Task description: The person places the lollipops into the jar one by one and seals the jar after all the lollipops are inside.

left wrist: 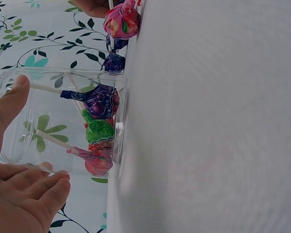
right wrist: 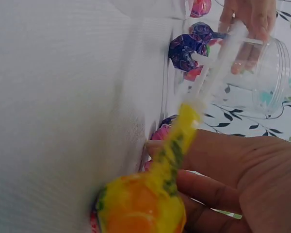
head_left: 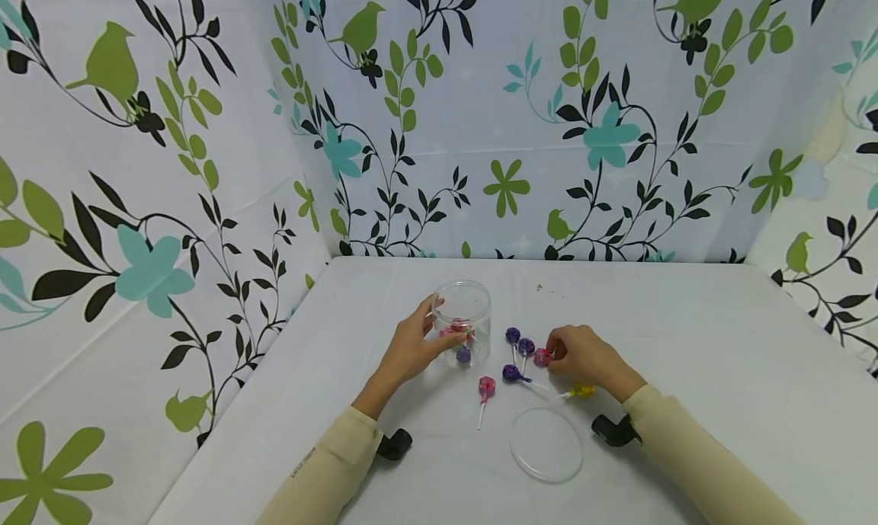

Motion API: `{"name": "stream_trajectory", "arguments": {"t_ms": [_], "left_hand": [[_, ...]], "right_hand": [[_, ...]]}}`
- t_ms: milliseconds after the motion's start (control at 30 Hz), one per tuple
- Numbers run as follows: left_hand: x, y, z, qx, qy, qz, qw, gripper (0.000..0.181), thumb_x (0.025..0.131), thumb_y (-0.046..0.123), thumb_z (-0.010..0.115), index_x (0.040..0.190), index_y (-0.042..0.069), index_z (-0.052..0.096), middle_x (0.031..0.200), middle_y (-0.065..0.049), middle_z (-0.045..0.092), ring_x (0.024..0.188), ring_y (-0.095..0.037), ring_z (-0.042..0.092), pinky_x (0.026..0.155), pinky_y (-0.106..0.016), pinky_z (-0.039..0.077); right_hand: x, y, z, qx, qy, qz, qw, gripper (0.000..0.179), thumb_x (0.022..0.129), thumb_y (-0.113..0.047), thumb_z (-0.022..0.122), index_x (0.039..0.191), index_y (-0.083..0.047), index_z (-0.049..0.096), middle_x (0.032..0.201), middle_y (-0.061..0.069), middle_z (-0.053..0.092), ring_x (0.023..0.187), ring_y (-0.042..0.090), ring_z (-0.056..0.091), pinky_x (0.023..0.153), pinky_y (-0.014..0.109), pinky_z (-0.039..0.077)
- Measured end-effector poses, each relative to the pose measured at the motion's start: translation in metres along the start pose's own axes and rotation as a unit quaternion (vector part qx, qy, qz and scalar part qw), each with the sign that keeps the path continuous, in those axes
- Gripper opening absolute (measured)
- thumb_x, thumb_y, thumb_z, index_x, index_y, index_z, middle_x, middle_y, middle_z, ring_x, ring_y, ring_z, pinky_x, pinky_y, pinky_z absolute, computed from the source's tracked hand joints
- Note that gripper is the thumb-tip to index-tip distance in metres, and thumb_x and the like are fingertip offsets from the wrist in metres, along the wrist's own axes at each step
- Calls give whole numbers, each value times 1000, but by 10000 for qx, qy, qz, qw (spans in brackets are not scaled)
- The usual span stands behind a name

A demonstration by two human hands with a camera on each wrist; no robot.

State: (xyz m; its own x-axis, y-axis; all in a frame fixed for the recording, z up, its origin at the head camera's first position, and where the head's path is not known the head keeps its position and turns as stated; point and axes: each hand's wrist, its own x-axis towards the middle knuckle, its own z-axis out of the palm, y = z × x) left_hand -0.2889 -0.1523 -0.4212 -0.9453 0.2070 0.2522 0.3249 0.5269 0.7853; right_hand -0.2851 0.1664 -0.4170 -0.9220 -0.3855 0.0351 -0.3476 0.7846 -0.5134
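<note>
My left hand [head_left: 411,346] grips a clear round jar [head_left: 482,312], thumb on the near side and fingers round the far side. Inside the jar, the left wrist view shows a purple-wrapped lollipop [left wrist: 102,102], a green one [left wrist: 100,131] and a pink one [left wrist: 98,163], with sticks leaning toward the mouth. My right hand [head_left: 588,357] is low over the table, its fingertips pinching a pink lollipop [head_left: 542,356]. Several purple lollipops [head_left: 526,347] lie between jar and right hand. A yellow lollipop [right wrist: 140,204] lies under the right wrist, close to that camera.
Another pink lollipop [head_left: 486,388] lies in front of the jar. A clear round lid [head_left: 546,478] rests nearer the table's front. Small dark specks [head_left: 539,286] mark the white table [head_left: 658,304] at the back. Patterned cloth [head_left: 439,129] hangs behind and at both sides.
</note>
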Motion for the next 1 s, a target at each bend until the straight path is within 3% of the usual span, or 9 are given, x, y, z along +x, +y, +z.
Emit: {"name": "stream_trajectory", "arguments": {"t_ms": [600, 1000], "left_hand": [[0, 3, -1, 28, -15, -88, 10000, 98, 89, 44, 83, 164, 11, 30, 162, -8, 41, 142, -37, 46, 111, -49, 44], [1, 0, 0, 47, 27, -36, 10000, 95, 89, 46, 83, 163, 13, 33, 160, -8, 44, 140, -38, 49, 110, -49, 46]], "right_hand": [[-1, 9, -15, 219, 374, -536, 9976, 6, 89, -4, 81, 93, -3, 77, 85, -1, 70, 76, 16, 61, 72, 33, 59], [-3, 7, -30, 414, 487, -532, 9965, 8, 91, -4, 79, 98, -1, 79, 86, 0, 72, 76, 17, 64, 71, 33, 60]]}}
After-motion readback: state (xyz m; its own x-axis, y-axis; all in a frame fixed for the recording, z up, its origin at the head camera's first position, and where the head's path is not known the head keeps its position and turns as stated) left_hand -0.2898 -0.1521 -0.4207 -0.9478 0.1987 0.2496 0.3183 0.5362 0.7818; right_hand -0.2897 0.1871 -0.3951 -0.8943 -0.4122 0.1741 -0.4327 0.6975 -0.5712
